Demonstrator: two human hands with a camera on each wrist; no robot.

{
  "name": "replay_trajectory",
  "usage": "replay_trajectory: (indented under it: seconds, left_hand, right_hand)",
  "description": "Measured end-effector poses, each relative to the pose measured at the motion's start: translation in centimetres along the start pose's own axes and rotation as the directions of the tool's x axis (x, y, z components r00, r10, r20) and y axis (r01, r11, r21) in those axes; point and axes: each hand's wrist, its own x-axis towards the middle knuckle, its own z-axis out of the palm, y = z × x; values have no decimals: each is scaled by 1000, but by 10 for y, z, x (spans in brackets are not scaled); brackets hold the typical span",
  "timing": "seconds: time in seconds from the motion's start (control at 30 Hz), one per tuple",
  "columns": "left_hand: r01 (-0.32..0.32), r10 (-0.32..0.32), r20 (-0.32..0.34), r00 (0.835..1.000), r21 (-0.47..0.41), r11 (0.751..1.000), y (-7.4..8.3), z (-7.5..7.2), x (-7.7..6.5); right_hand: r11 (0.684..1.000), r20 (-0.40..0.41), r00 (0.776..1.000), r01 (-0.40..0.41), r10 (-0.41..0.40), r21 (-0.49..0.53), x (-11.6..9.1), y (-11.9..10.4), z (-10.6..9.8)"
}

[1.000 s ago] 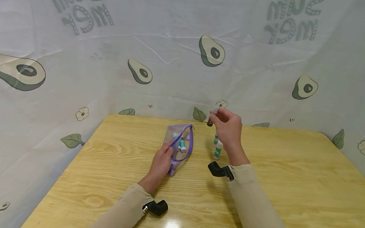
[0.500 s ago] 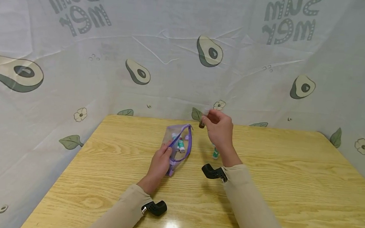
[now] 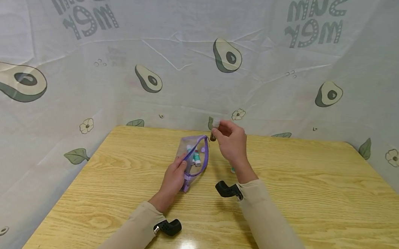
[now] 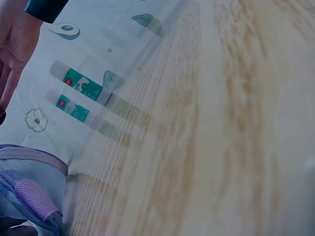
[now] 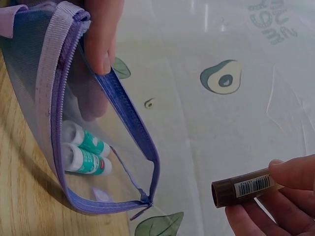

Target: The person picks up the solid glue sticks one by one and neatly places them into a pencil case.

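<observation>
My left hand (image 3: pixel 174 177) grips the near side of a translucent mesh pouch (image 5: pixel 49 103) with a purple zipper, its mouth unzipped and gaping to the right. Two green-and-white glue sticks (image 5: pixel 87 162) lie inside it. Just right of the mouth, my right hand (image 3: pixel 233 143) pinches a brown tube (image 5: pixel 236 190) with a barcode label and a frosted cap, raised above the table. Two more glue sticks (image 4: pixel 81 84) stand upright on the table in the left wrist view. In the head view the right forearm and hand mostly hide them.
A wooden table (image 3: pixel 301 190) carries everything. Behind it hangs a pale sheet (image 3: pixel 190 37) printed with avocados and leaves, reaching the table's back edge. A small lilac piece (image 5: pixel 101 194) shows by the pouch's mouth.
My right hand has moved left with the brown tube, from above the standing glue sticks to beside the pouch's mouth. The left hand and the pouch stay nearly still.
</observation>
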Motion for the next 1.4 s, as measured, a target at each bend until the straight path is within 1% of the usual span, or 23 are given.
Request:
replay_trajectory:
  seconds: [0.3, 0.5, 0.7, 0.97, 1.4]
  left_hand:
    - [-11, 11, 0, 1000, 15, 1000, -1, -1, -1]
    - [-6, 6, 4, 1000, 13, 1000, 0, -1, -2]
    - [-20, 20, -3, 1000, 22, 1000, 0, -1, -2]
    - [-4, 4, 2, 1000, 9, 1000, -1, 0, -1]
    - [-11, 11, 4, 1000, 8, 1000, -2, 1, -2]
  right_hand:
    - [999, 8, 999, 45, -45, -6, -4, -3, 8]
    - [998, 15, 998, 62, -62, -5, -5, -4, 11]
    - [997, 8, 997, 74, -74, -13, -6, -5, 11]
    - [998, 2, 998, 68, -68, -8, -5, -2, 11]
    - [999, -11, 999, 46, -46, 5, -6, 0, 13]
